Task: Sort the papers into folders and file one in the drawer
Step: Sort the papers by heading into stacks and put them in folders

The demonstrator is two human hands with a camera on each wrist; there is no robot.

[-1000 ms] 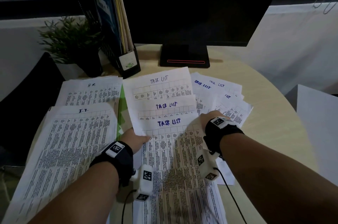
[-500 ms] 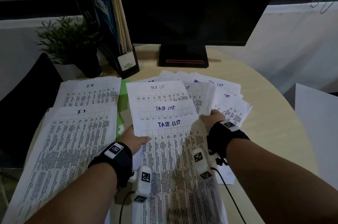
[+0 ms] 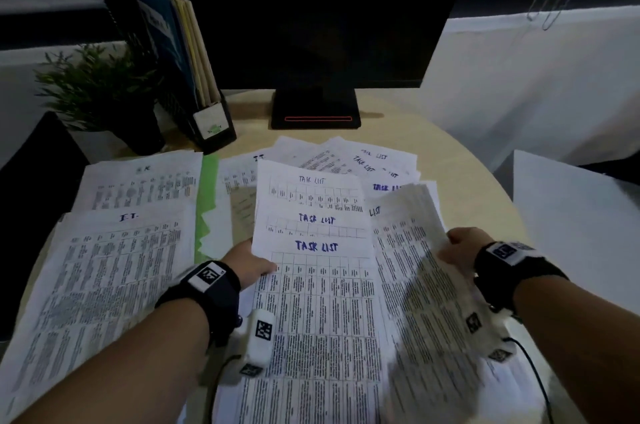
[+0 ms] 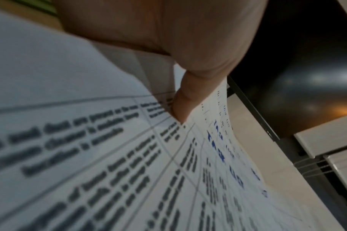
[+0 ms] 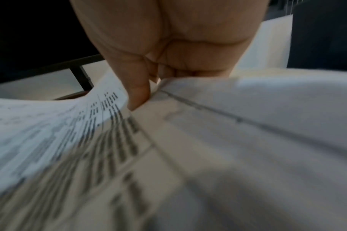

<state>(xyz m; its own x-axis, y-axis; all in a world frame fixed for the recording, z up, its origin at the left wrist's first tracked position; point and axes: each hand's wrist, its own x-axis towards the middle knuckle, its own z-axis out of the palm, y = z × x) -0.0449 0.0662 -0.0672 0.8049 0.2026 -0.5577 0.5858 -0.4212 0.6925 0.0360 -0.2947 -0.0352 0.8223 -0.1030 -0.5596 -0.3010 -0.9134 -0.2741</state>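
The task-list sheets on the worktop are pinched at their edge by the left hand; a limp, light sheet is pinched by the right hand; edge grips with support beneath seem wise.

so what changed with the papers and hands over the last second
The right hand has swung out to the right, pinching a printed sheet and peeling it off the task list stack; that sheet now lifts and curls. The stack slid toward the person, uncovering more sheets behind it. The left hand still grips the stack's left edge. The I.T. pile and monitor stand stayed put.
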